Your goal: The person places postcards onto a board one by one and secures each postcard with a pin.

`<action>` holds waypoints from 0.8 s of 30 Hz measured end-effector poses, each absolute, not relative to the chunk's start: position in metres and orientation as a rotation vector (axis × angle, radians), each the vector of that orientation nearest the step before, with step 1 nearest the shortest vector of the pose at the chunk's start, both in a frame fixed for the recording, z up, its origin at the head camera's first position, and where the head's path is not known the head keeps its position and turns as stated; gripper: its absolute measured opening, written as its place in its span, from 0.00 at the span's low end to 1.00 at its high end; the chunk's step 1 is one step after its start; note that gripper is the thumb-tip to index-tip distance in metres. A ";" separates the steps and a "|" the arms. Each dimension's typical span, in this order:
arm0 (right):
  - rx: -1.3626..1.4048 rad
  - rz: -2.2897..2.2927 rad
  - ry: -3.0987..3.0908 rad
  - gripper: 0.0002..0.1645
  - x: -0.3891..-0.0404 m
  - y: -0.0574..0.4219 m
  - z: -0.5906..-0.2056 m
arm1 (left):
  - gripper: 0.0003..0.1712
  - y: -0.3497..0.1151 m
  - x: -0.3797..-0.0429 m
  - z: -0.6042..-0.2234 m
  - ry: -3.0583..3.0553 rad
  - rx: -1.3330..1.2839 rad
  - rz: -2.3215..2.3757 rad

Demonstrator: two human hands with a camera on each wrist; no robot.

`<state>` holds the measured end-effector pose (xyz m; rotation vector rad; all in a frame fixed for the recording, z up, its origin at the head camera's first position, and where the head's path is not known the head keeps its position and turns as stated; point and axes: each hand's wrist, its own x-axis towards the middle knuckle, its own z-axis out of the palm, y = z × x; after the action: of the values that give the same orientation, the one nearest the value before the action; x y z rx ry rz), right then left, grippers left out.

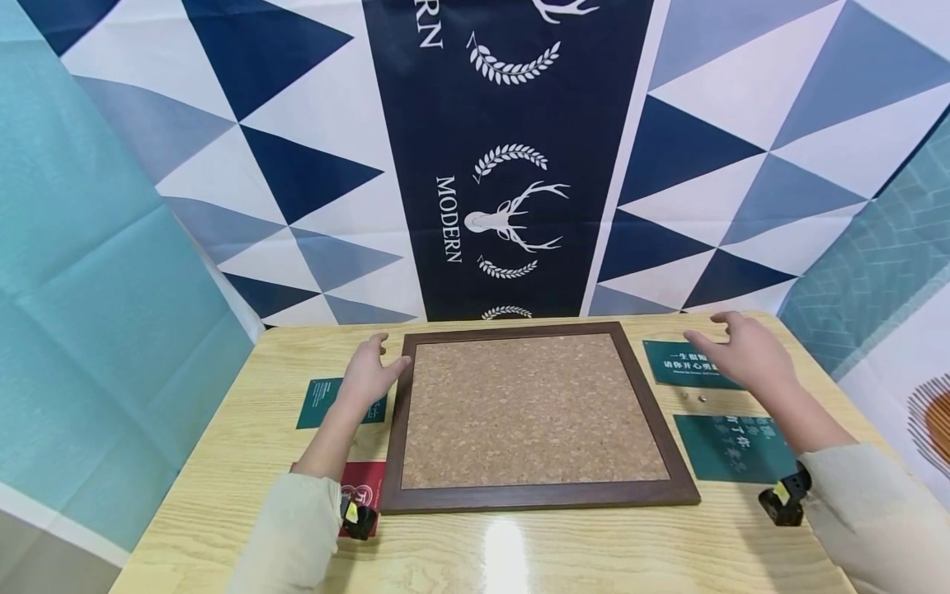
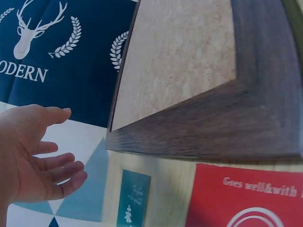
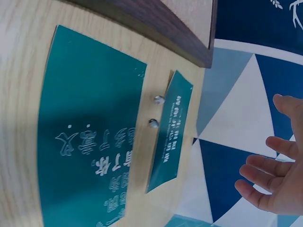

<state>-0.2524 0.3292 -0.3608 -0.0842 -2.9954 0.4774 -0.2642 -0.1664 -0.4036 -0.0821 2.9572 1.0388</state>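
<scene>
A cork board (image 1: 534,412) in a dark brown wooden frame lies on the table, its corner large in the left wrist view. My left hand (image 1: 364,375) hovers by the board's left edge with fingers spread, holding nothing; its palm faces the board in the left wrist view. Beneath it is a small green card (image 1: 317,403). Off the board's right side, my right hand (image 1: 745,351) hangs with loose, parted fingers above a green card (image 1: 679,373). Nearer me lies a larger green card (image 3: 90,85). Two small silvery pieces (image 3: 153,123), perhaps pushpins, sit between those cards.
A red card (image 2: 246,194) with white print lies left of the board, partly under my left forearm in the head view. The pale wooden table (image 1: 445,549) meets a wall cloth (image 1: 512,107) with triangles and a deer print at its back edge.
</scene>
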 end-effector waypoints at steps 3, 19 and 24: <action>-0.103 0.528 -3.010 0.49 -0.251 0.334 -0.364 | 0.37 -0.166 -0.263 -0.409 2.931 -0.080 1.065; -0.307 0.635 -3.022 0.49 -0.248 0.360 -0.383 | 0.31 -0.166 -0.261 -0.427 2.891 -0.095 1.034; -0.353 0.657 -3.010 0.51 -0.263 0.388 -0.416 | 0.29 -0.163 -0.260 -0.432 2.890 -0.108 1.024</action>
<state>-0.2630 0.3884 -0.4157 -0.3532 -3.0103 0.6571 -0.2595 -0.1634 -0.4319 -0.1075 2.8904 1.0240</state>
